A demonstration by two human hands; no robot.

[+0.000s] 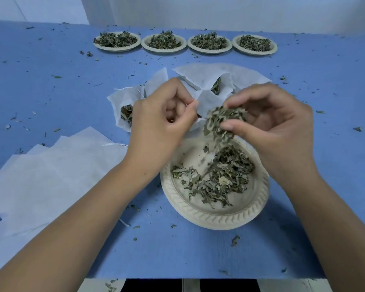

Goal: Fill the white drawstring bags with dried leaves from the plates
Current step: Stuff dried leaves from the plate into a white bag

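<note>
Right hand (276, 127) pinching dried leaves (223, 121), left hand (162, 121) gripping white bag (207, 102), plate (198, 216) below

Empty white drawstring bags (51, 175) lie flat at left; partly filled bags (122, 102) sit beyond the near plate (198, 216) of dried leaves (223, 178); four heaped plates (164, 50) stand behind.
</note>
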